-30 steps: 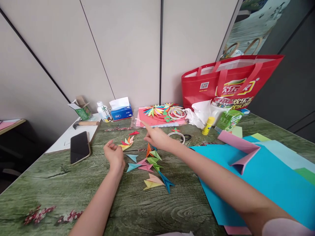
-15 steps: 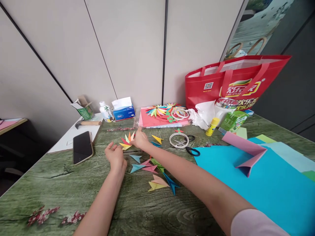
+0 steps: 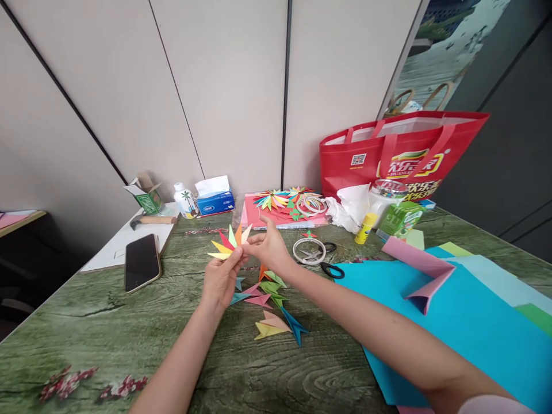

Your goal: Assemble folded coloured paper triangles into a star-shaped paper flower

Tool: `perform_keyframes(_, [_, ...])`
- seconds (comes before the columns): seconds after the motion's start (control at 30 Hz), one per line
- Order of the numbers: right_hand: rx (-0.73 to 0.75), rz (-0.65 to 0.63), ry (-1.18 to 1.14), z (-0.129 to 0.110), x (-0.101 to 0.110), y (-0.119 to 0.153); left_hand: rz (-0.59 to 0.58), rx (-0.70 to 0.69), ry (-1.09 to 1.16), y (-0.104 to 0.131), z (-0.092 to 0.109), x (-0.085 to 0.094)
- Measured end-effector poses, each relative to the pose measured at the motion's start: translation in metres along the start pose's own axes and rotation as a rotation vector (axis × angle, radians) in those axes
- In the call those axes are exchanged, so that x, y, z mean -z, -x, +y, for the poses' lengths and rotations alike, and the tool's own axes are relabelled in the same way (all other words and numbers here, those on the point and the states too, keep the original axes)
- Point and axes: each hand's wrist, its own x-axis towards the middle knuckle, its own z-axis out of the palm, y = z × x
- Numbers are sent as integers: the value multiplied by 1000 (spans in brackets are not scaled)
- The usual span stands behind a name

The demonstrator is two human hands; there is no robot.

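A fan of folded paper points (image 3: 228,244) in yellow, red, pale green and orange is held up off the table by both hands. My left hand (image 3: 221,284) grips its lower end between thumb and fingers. At its right side, my right hand (image 3: 272,250) pinches the paper with thumb and index finger, other fingers partly hidden. Nearer to me lie loose folded paper pieces: green (image 3: 272,290), pink (image 3: 257,299), yellow and peach (image 3: 271,328), and dark blue (image 3: 295,328). My right forearm passes just beside them.
Scissors (image 3: 333,270) lie under a tape roll (image 3: 295,253) to the right. Behind are a yellow glue stick (image 3: 365,229), a red bag (image 3: 345,167) and a tissue box (image 3: 215,204). Blue paper sheets (image 3: 388,299) spread at right; a phone (image 3: 142,263) and hammer (image 3: 157,219) lie left.
The paper fan has come up off the table into my left hand, which moved right and forward. My right hand has shifted right, now at the fan's right edge. The view has turned slightly.
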Motion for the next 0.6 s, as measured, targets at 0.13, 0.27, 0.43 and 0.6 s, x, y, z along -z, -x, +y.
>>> perform_keyframes(0.13, [9,6,74,-1,14,14,-81,76,-7,6,-4,-4])
perform_keyframes(0.27, [112,35,294,0,23,21,-95,148,27,9,-7,-6])
perform_keyframes(0.43, [157,82,481,1,30,24,-88,178,4,9,-9,-3])
perform_keyframes(0.6, [185,31,479,2,39,20,-181,227,-38,10,-10,-1])
